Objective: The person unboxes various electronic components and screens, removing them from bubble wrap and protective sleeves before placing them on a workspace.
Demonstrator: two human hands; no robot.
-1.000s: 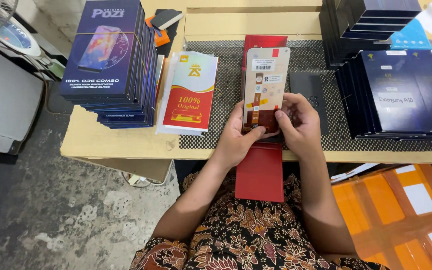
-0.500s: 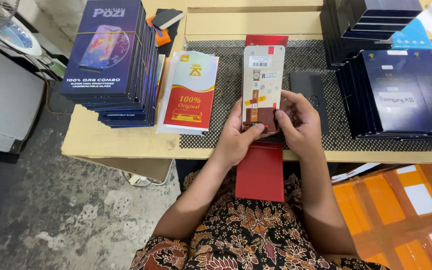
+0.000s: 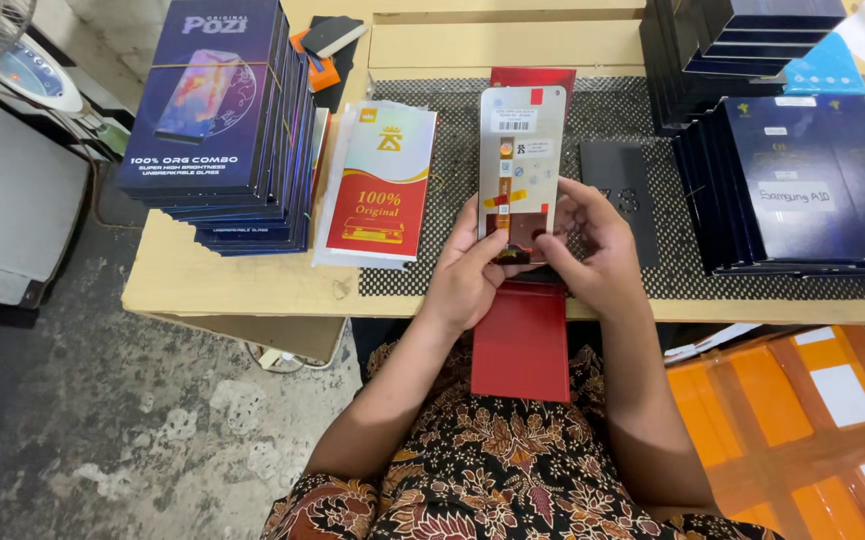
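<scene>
Phone screen panel (image 3: 519, 170) in both hands; lower end behind fingers (image 3: 492, 250).

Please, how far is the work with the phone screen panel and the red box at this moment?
Done: the long red flat box lies open at the table edge, apparently empty. In hand: left hand and right hand both hold the grey phone screen panel with stickers upright above it. Left: stacks of dark blue boxes wait beside; their state cannot be told.
</scene>
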